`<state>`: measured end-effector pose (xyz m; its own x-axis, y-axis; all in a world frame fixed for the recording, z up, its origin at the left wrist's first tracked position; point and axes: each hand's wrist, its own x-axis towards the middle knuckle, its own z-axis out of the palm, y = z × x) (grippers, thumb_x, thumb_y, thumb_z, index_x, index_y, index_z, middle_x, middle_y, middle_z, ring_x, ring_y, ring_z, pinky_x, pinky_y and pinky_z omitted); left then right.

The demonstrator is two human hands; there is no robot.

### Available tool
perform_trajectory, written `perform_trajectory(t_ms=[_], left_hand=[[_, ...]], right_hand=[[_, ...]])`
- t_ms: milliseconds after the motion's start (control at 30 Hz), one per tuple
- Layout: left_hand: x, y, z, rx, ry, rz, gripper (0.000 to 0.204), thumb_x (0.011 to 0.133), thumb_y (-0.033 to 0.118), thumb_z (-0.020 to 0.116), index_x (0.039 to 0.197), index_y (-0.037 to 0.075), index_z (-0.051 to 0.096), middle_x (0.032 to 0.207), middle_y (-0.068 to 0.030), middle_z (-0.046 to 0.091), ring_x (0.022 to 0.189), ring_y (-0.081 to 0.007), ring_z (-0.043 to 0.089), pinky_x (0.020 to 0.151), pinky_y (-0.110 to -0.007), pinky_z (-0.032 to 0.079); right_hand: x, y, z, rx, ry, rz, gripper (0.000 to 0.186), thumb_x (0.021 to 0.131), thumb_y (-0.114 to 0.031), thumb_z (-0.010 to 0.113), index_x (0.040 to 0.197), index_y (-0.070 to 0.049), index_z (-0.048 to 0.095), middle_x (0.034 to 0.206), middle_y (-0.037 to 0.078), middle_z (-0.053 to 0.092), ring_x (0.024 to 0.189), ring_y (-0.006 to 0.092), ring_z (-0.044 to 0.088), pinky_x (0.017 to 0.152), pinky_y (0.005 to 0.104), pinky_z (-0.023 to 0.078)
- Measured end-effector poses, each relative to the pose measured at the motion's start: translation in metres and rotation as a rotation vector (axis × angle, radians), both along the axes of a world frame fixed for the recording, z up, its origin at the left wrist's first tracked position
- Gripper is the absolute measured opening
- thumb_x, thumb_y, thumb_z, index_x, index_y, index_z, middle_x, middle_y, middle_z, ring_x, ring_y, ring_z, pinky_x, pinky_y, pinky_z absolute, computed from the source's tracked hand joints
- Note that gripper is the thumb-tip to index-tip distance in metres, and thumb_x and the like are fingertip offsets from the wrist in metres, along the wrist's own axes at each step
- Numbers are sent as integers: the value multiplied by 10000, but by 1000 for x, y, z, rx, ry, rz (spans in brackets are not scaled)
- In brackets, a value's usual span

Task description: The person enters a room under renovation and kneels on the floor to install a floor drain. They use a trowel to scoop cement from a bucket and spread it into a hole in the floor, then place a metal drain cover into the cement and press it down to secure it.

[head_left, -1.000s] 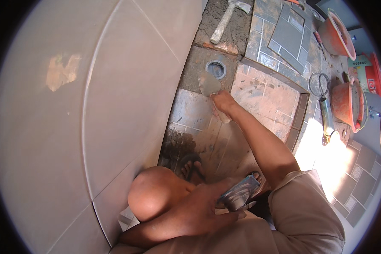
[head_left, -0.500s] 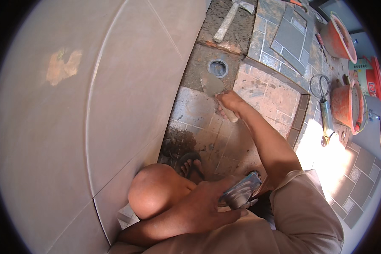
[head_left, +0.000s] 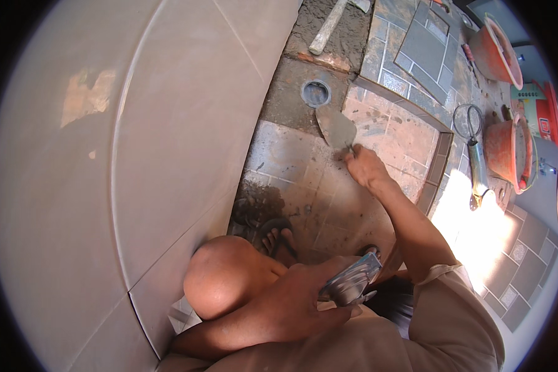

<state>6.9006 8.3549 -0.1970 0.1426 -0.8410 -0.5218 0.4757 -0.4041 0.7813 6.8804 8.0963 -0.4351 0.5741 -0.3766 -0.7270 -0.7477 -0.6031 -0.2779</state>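
My right hand point(head_left: 366, 166) is closed round the handle of a pointing trowel. The trowel's blade point(head_left: 337, 128) is coated in grey mortar and lies just below and right of a round grey drain pipe point(head_left: 316, 93). Damp cement point(head_left: 285, 93) surrounds the pipe opening. Near my lap, my left hand point(head_left: 297, 294) grips a flat, shiny silver piece with a blue edge point(head_left: 352, 282); its exact kind I cannot make out. Beyond the drain, a hammer point(head_left: 328, 31) with a pale, mortar-smeared handle rests on rough wet mortar.
A large tiled wall point(head_left: 186, 124) rises close on the left. To the right, a raised tiled step point(head_left: 409, 56) holds a loose patterned tile panel point(head_left: 425, 53). Orange buckets point(head_left: 502, 149) and an angle grinder with its cable point(head_left: 477, 167) stand farther right. My sandalled foot point(head_left: 282, 242) is below.
My right hand has swung the trowel right, so its blade now sits right of its earlier place beside the drain. The left hand keeps its hold, and the view has shifted slightly.
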Motion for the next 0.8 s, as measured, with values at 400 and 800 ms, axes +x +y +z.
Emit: perform_trajectory(t_ms=[400,800], left_hand=[[17,-9,15,42,-103,-72,680,912,183,760,1524,82,482,1195,-161,731,1099,-262,712,968,-358,526],[61,-28,37,66,430,38,542,1009,158,677,1491,29,466,1370,-96,626,1307,-189,552,1116,-323,433]], right_hand=[[115,11,-72,-133,-647,285,365,913,5,575,1271,24,640,1359,278,593,1273,424,578,1073,473,485],[224,-11,-129,-53,66,533,409,900,-68,649,1282,80,669,1394,289,615,1324,381,602,1073,457,506]])
